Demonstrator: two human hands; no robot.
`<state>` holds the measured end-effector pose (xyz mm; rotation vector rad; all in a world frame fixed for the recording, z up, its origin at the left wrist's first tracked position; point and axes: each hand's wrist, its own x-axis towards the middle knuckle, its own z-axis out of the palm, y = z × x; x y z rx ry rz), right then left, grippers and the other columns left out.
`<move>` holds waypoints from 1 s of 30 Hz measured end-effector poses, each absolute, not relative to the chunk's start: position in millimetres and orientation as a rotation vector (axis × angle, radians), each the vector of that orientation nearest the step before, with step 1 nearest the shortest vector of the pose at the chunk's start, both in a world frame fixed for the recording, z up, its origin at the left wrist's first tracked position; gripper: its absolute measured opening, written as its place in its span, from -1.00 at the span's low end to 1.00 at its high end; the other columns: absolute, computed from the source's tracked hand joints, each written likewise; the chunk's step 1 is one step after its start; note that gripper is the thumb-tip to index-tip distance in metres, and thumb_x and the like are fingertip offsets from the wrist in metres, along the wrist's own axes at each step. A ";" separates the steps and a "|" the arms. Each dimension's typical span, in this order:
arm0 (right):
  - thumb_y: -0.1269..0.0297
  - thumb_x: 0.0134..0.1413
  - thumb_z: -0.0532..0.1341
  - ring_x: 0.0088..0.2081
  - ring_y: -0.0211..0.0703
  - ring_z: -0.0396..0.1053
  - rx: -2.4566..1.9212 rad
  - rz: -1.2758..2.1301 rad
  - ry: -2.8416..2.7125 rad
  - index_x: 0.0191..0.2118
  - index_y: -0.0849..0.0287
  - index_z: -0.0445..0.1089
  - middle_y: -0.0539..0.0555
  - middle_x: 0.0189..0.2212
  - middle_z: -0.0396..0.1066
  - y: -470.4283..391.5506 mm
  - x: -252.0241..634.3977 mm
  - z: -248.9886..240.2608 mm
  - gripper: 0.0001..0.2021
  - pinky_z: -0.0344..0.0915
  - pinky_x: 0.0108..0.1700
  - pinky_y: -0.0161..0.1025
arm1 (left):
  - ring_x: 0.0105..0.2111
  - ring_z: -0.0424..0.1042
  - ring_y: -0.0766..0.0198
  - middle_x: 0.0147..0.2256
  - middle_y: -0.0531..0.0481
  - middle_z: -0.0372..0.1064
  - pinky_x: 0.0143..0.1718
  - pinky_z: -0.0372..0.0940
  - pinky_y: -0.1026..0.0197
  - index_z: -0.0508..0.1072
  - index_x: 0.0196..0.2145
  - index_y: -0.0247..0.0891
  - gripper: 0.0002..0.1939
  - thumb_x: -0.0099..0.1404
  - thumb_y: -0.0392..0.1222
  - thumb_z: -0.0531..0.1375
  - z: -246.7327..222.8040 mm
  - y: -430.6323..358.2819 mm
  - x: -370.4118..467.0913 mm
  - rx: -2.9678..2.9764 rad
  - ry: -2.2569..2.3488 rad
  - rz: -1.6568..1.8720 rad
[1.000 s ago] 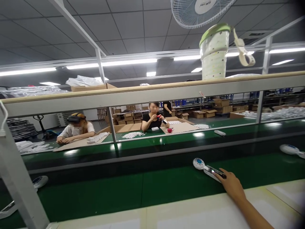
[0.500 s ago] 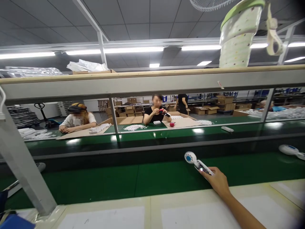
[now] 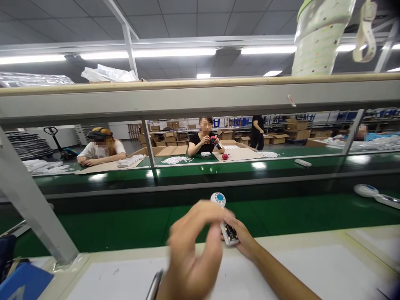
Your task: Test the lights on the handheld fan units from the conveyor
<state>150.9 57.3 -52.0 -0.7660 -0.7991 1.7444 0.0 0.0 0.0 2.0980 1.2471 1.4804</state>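
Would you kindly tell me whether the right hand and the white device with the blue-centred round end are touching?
Touching: the head view shows the right hand holding the white device by its handle.

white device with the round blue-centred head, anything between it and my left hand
Only the right hand partly intervenes, gripping the white device; nothing else visible does. The blurred left hand hides part of the view, so contact is unclear.

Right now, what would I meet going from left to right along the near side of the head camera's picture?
Blue object → blurred left hand → right hand → white round-headed gadget on the belt.
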 end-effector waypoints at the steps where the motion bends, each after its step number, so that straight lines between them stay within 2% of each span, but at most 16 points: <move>1: 0.26 -0.07 0.25 -0.43 -0.16 0.42 -0.770 1.738 -0.812 -0.27 0.22 0.32 0.06 -0.40 0.43 56.4 149.7 -52.3 -0.78 0.36 -0.46 -0.29 | -0.08 0.29 0.09 -0.04 -0.13 0.25 -0.10 0.27 -0.04 0.25 0.00 -0.18 -0.63 0.28 -0.01 0.01 -3.2 10.5 4.5 2.096 1.279 1.446; 5: 0.28 -0.05 0.19 -0.55 -0.18 0.40 -0.787 1.747 -0.832 -0.24 0.18 0.28 -0.01 -0.56 0.38 57.7 146.9 -59.1 -0.79 0.32 -0.56 -0.30 | 0.06 0.15 0.03 0.09 -0.18 0.07 0.01 0.17 -0.03 0.20 0.02 -0.20 -0.63 0.30 -0.05 -0.04 -27.8 48.9 11.0 2.083 1.404 1.341; 9: 0.26 -0.09 0.18 -0.57 -0.18 0.40 -0.825 1.735 -0.854 -0.17 0.16 0.23 0.02 -0.48 0.40 63.1 144.7 -67.5 -0.71 0.27 -0.61 -0.32 | 0.10 0.08 0.01 0.15 -0.27 -0.07 0.03 0.14 -0.07 0.01 0.11 -0.29 -0.55 0.32 -0.08 -0.11 -55.6 65.4 6.8 2.058 1.551 1.261; 13: 0.20 -0.15 0.22 -0.55 -0.17 0.39 -0.813 1.747 -0.896 -0.13 0.18 0.20 0.00 -0.53 0.40 64.7 146.7 -66.5 -0.60 0.28 -0.56 -0.30 | 0.04 0.17 0.07 0.10 -0.23 0.03 0.00 0.17 -0.02 -0.07 0.14 -0.24 -0.54 0.33 -0.08 -0.13 -63.9 61.5 9.2 2.134 1.504 1.154; 17: 0.18 -0.19 0.24 -0.49 -0.14 0.40 -0.759 1.777 -0.894 -0.14 0.18 0.23 0.00 -0.50 0.40 64.3 150.6 -64.0 -0.59 0.30 -0.48 -0.26 | -0.03 0.25 0.06 0.03 -0.25 0.14 -0.07 0.21 0.00 -0.10 0.16 -0.25 -0.50 0.33 -0.02 -0.14 -61.0 57.4 11.2 2.016 1.544 1.053; 25: 0.18 -0.17 0.27 -0.43 -0.13 0.40 -0.765 1.789 -0.906 -0.11 0.15 0.23 0.04 -0.39 0.42 58.9 154.0 -59.4 -0.57 0.30 -0.38 -0.21 | 0.02 0.19 0.09 0.11 -0.15 0.05 -0.03 0.18 0.02 -0.10 0.18 -0.15 -0.52 0.33 -0.11 -0.11 -59.2 57.0 11.6 2.063 1.451 1.056; 30: 0.13 -0.15 0.27 -0.34 -0.11 0.40 -0.729 1.748 -0.993 -0.08 0.13 0.23 0.06 -0.30 0.40 57.2 152.7 -58.1 -0.54 0.30 -0.28 -0.18 | 0.01 0.20 0.11 0.10 -0.14 0.07 -0.01 0.17 0.04 -0.09 0.18 -0.15 -0.53 0.33 -0.19 -0.11 -56.6 54.7 11.6 2.120 1.386 1.080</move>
